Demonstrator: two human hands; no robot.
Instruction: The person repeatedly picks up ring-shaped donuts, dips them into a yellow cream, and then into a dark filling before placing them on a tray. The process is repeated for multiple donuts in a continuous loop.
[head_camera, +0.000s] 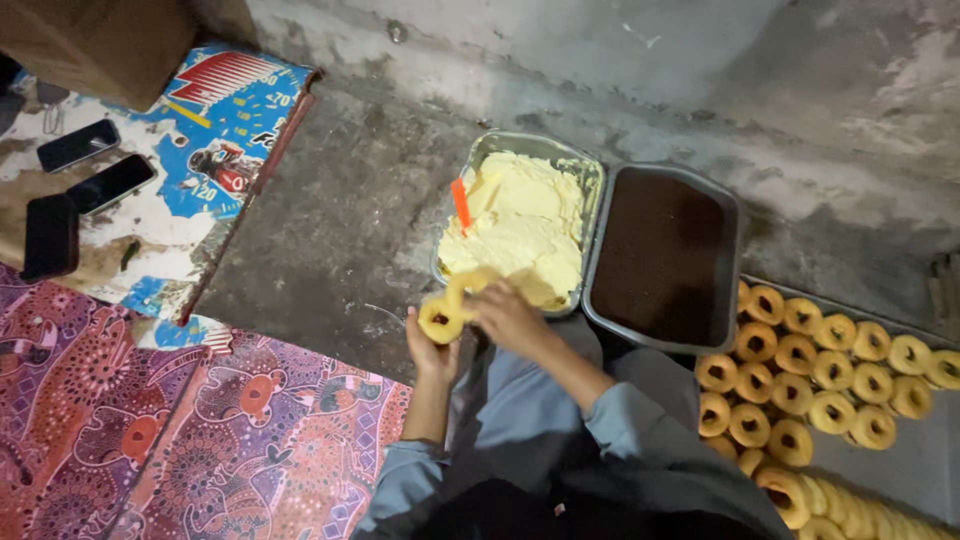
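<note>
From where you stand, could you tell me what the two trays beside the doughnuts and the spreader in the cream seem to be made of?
Cream tray: looks like thin bare metal, dull silver, with a slightly dented rim. Dark tray: probably coated metal, matte grey with a smooth rolled edge. Spreader: likely plastic, judging by its flat, bright orange colour; only part of it shows above the pale yellow cream.

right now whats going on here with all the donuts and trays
A person sits on the floor holding a ring donut in the left hand, while the right hand touches a second yellowish piece beside it. Just ahead sit a metal tray of pale yellow cream with an orange spatula stuck in it, and a darker tray of brown sprinkles. Rows of plain donuts lie on a sheet at the person's right. Phones rest on a board to the left.
</note>
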